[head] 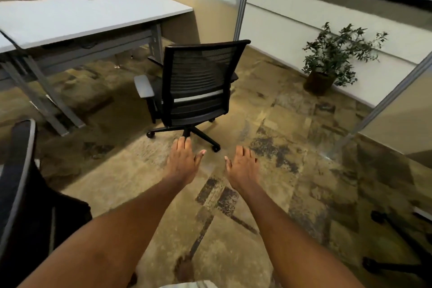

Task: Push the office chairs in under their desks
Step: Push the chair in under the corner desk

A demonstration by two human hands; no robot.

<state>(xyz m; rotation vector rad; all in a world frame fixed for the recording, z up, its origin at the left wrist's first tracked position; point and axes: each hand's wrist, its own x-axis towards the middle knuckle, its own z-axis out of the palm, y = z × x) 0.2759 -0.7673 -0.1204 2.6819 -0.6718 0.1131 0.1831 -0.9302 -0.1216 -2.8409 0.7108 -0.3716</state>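
— Chair (198,84) position?
— Out on the carpet (268,170), back turned to the camera, well clear of the desk (93,16). Set off the desk's right end, angled a little, seat not under the top. Wheeled base near the outstretched hands.

— Left hand (181,163)?
— Palm down, grip spread, fingers loosely extended, thumb out to the side. Holding nothing. Fingertips overlapping the chair's base in the view; contact impossible to tell, though seemingly hovering above it.

— Right hand (242,166)?
— Same pose: palm down, grip spread, empty, over bare carpet just right of the left hand. Clear of the chair.

— Desk itself?
— White top, grey metal legs, backed against a tan partition (217,14) with a glazed upper strip.

— Anything else around?
— Second chair (21,194), dark with a pale edge, cut off at the lower left. Castors of a third base (397,241) at the lower right. Potted plant (332,58) by the far wall, well apart from the chair. Blurry throughout, so fine detail lost.
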